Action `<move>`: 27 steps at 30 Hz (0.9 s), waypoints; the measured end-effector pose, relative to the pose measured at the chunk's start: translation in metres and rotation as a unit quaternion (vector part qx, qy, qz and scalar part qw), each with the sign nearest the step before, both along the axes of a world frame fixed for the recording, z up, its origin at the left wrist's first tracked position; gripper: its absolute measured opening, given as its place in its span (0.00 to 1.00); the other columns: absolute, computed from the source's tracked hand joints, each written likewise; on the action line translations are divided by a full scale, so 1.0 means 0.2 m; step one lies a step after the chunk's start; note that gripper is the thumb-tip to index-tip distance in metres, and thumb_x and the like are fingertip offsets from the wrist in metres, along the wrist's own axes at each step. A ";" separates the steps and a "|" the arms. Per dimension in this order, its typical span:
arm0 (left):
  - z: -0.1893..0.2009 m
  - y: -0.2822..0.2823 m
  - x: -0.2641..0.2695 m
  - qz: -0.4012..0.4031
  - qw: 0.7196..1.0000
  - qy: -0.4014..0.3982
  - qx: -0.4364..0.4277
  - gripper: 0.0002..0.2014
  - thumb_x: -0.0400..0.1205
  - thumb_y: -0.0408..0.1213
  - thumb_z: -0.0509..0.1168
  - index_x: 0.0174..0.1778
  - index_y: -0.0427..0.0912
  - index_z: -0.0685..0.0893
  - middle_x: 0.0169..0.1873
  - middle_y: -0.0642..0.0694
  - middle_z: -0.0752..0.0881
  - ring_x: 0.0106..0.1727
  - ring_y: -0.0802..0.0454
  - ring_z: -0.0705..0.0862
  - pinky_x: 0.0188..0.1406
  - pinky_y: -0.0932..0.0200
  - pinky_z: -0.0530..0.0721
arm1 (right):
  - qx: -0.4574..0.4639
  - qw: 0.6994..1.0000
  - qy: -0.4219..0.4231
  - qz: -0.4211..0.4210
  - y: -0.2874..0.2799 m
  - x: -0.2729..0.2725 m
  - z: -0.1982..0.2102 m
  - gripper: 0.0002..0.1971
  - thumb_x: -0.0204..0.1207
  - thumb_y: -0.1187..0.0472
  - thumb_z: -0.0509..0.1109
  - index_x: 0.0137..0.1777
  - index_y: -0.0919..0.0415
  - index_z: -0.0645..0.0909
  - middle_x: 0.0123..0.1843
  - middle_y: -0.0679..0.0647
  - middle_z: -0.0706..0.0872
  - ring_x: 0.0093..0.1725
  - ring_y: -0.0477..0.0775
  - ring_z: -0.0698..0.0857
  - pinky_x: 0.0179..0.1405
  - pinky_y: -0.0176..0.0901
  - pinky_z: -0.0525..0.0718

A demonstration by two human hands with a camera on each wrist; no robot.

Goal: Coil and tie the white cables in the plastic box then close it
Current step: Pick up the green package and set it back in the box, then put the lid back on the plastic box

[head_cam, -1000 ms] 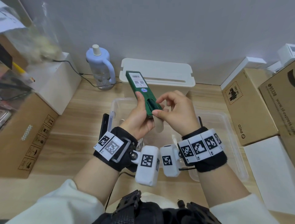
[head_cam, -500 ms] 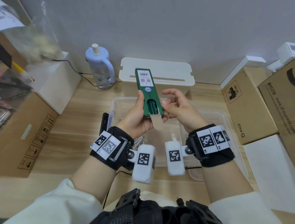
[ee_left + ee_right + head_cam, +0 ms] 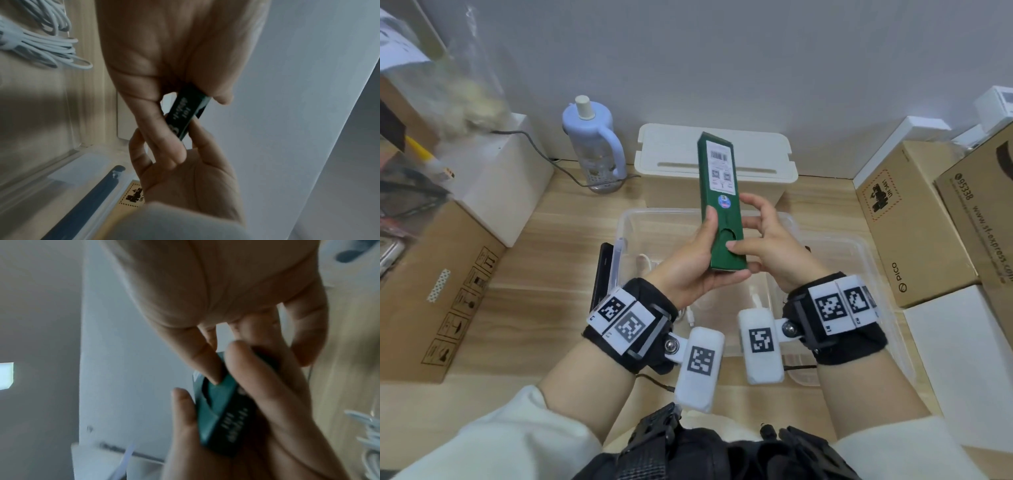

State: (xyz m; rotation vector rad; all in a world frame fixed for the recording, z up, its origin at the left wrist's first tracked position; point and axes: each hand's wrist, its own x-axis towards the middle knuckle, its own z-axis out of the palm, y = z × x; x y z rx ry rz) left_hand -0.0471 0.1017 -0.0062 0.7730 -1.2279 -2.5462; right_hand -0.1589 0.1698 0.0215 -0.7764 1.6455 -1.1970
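The white cables lie bundled in loops on the floor of the clear plastic box, which stands open on the wooden table just in front of the person. Above the box, both hands hold a long green carton, tilted with its far end up and away. The left hand wraps the carton's near end, thumb along its left edge and fingers curled beneath. The right hand touches it from the right, its thumb lying across the curved cut-out near the bottom of the carton's face; how firmly its other fingers grip cannot be told. The carton's white label carries a barcode, 2 QR codes and the numeral 1, with a small round sticker below; its side print is too blurred to read.

Behind the box sits a cream lidded container, with a lavender bottle to its left. At the right, a brown cardboard box reads "PICO" and bears a "UN 3481" mark; the box beside it shows "95338". At the left, another cardboard box has handling symbols printed on it.
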 end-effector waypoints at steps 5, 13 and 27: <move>-0.04 0.00 -0.03 0.002 0.997 -0.063 -0.048 0.19 0.82 0.39 0.63 0.69 0.45 0.71 0.52 0.43 0.87 0.43 0.44 0.89 0.41 0.52 0.89 | 0.035 0.999 -0.002 -0.001 0.05 -0.06 -0.04 0.35 0.72 0.76 0.64 0.73 0.47 0.58 0.54 0.52 0.80 0.45 0.47 0.83 0.34 0.40 0.86; -0.20 -0.03 -0.08 -0.274 0.925 -0.256 -0.066 0.10 0.80 0.23 0.61 0.50 0.41 0.81 0.40 0.45 0.91 0.38 0.52 0.90 0.45 0.55 0.88 | 0.085 0.992 0.053 -0.080 0.23 -0.21 -0.14 0.25 0.74 0.64 0.70 0.68 0.50 0.68 0.55 0.52 0.77 0.53 0.48 0.79 0.46 0.42 0.78; -0.26 0.14 -0.35 -0.368 0.841 -0.389 -0.083 0.13 0.86 0.38 0.55 0.62 0.35 0.76 0.45 0.39 0.84 0.47 0.44 0.83 0.62 0.48 0.80 | 0.134 0.980 0.116 -0.095 0.50 -0.29 -0.29 0.32 0.72 0.72 0.68 0.74 0.50 0.66 0.47 0.43 0.79 0.47 0.49 0.82 0.50 0.48 0.83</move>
